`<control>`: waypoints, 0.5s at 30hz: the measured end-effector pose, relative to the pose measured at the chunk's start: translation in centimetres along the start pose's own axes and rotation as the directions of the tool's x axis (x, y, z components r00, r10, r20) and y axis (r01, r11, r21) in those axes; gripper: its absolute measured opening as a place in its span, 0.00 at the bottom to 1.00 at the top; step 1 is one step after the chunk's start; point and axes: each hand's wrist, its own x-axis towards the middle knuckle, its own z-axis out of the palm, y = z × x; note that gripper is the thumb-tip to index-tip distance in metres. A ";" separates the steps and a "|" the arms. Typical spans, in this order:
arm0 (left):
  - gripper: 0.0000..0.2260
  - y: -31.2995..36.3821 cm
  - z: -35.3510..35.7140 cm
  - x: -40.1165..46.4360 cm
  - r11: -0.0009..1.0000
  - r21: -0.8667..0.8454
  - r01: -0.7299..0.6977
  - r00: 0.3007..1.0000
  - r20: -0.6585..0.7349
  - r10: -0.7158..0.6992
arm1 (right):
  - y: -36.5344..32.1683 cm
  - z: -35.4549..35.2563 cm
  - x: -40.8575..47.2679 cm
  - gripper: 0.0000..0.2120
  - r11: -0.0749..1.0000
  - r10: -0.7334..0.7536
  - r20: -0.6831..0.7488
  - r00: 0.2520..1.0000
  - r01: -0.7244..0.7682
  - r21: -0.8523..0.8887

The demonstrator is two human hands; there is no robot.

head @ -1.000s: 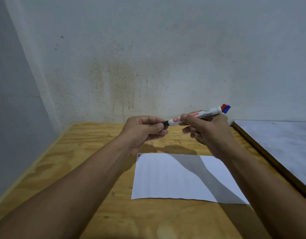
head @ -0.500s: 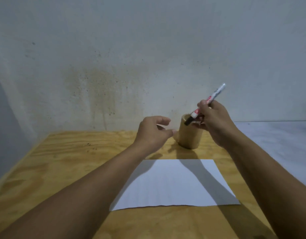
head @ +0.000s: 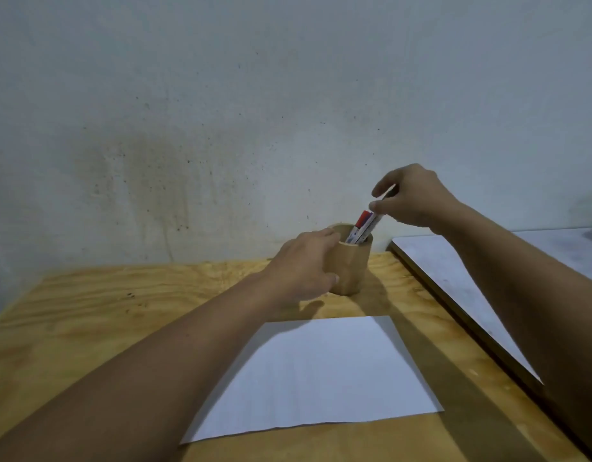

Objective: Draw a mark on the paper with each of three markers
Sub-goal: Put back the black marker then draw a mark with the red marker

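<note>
A white sheet of paper (head: 321, 371) lies flat on the wooden table (head: 87, 311). Beyond its far edge stands a tan pen cup (head: 349, 271) with markers (head: 361, 228) leaning in it, one with a red end. My left hand (head: 304, 268) is wrapped around the cup's left side. My right hand (head: 411, 198) is above the cup's right rim, its fingertips pinched on the upper end of a white marker (head: 373, 221) whose lower end is inside the cup. No mark on the paper is visible.
A grey board with a dark edge (head: 454, 278) lies along the table's right side. A stained wall (head: 221, 145) rises right behind the cup.
My right hand has lowered the white marker tip-down into the cup. My left hand has moved right and taken hold of the cup. The view has shifted left.
</note>
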 end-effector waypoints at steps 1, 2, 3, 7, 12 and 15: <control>0.31 -0.3 0.3 0.2 1.000 0.011 0.006 1.000 -0.005 -0.005 | 0.1 0.4 0.2 0.14 1.000 0.008 0.001 1.000 -0.008 0.016; 0.31 -0.6 0.6 0.3 1.000 0.012 0.011 1.000 -0.016 -0.011 | 0.2 0.8 0.2 0.18 1.000 0.014 0.002 1.000 -0.014 0.020; 0.32 -0.9 0.7 0.4 1.000 0.009 0.015 0.999 -0.029 -0.015 | 0.3 1.3 0.3 0.21 1.000 0.023 -0.001 1.000 -0.023 0.000; 0.31 -1.4 1.0 0.6 1.000 -0.003 0.008 0.999 -0.049 -0.008 | 0.7 3.6 0.8 0.25 0.990 0.107 -0.024 0.994 -0.109 -0.085; 0.31 -1.8 1.4 0.7 0.998 -0.057 0.021 0.998 -0.055 -0.024 | 0.9 5.2 1.7 0.18 0.975 0.213 0.036 0.976 -0.215 0.052; 0.32 -2.0 1.4 0.7 0.997 -0.076 0.024 0.998 -0.049 -0.028 | 0.8 5.5 1.8 0.08 0.962 0.223 0.039 0.974 -0.226 0.151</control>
